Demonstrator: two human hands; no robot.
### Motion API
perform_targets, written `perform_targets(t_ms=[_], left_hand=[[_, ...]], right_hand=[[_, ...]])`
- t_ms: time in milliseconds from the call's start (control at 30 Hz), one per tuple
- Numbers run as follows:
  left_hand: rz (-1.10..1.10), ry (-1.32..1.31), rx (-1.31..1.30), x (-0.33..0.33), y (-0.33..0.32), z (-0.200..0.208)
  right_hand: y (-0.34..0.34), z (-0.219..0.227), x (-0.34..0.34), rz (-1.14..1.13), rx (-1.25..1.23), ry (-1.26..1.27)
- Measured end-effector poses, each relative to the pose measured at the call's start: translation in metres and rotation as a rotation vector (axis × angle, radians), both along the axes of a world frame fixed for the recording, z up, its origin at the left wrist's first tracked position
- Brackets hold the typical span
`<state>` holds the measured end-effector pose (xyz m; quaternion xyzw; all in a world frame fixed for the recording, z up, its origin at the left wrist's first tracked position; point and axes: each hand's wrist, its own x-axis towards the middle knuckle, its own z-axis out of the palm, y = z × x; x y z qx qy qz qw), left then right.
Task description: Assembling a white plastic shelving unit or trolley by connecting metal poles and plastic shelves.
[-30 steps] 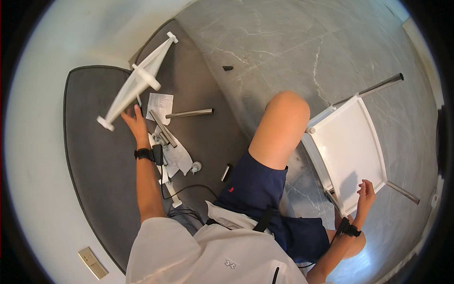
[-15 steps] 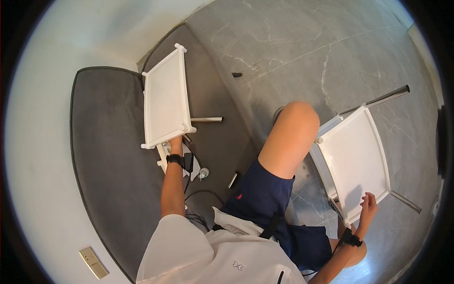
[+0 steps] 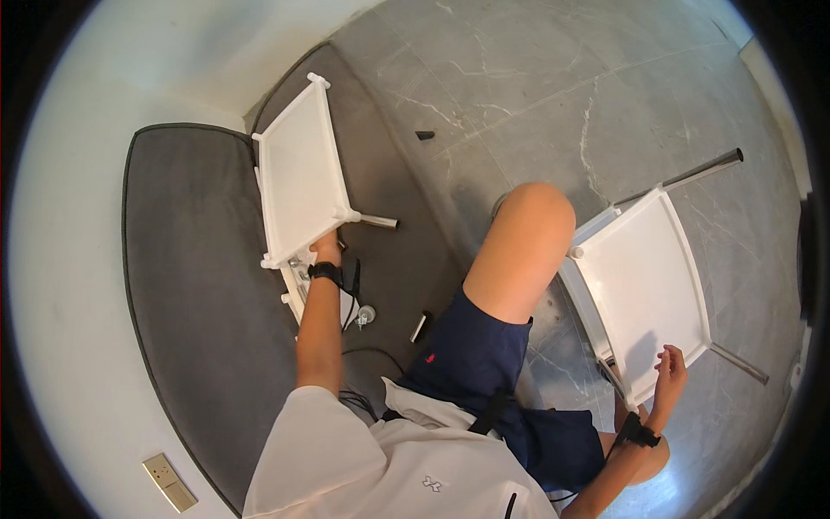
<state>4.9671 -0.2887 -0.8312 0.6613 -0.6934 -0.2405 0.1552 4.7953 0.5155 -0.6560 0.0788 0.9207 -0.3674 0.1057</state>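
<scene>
My left hand (image 3: 326, 248) reaches beneath the near end of a white rectangular shelf tray (image 3: 298, 177) tilted on the grey couch; the tray hides its fingers, so what they hold does not show. From that tray's corner sticks a chrome tube (image 3: 379, 222). At my right, a two-level white shelf unit (image 3: 648, 277) stands on the floor, with a long chrome tube (image 3: 705, 169) at its far corner and another tube (image 3: 739, 363) at its right. Over the shelf's near corner hovers my right hand (image 3: 672, 374), fingers loosely bent and apart, holding nothing.
Near my left wrist lie another white part (image 3: 296, 294), a caster wheel (image 3: 366, 315) and a short tube (image 3: 420, 327) on the couch (image 3: 203, 259). A small black piece (image 3: 424, 135) rests on the marble-patterned floor (image 3: 510, 104). My bent knee (image 3: 527, 233) rises between the two shelf pieces.
The white tray on the couch has tilted and its chrome tube now points slightly downward. My left hand has shifted a little with it. My right hand stays about where it was.
</scene>
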Motion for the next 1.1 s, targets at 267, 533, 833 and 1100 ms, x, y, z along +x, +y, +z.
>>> perform_targets(t_ms=[267,533,833,1100], left_hand=[[-0.138,0.05,0.298,-0.017,0.01,0.047],[-0.045,0.394,0.713,0.05,0.038,0.071],[0.032,0.297,0.609,0.048,0.07,0.08],[-0.14,-0.376,0.107,0.027,0.056,0.045]], right_hand=[[-0.017,0.0,-0.006,0.008,-0.069,0.076],[-0.008,0.006,-0.013,-0.015,-0.086,0.103],[-0.024,0.032,-0.018,-0.03,-0.101,0.098],[-0.026,0.03,-0.021,-0.024,-0.095,0.069]])
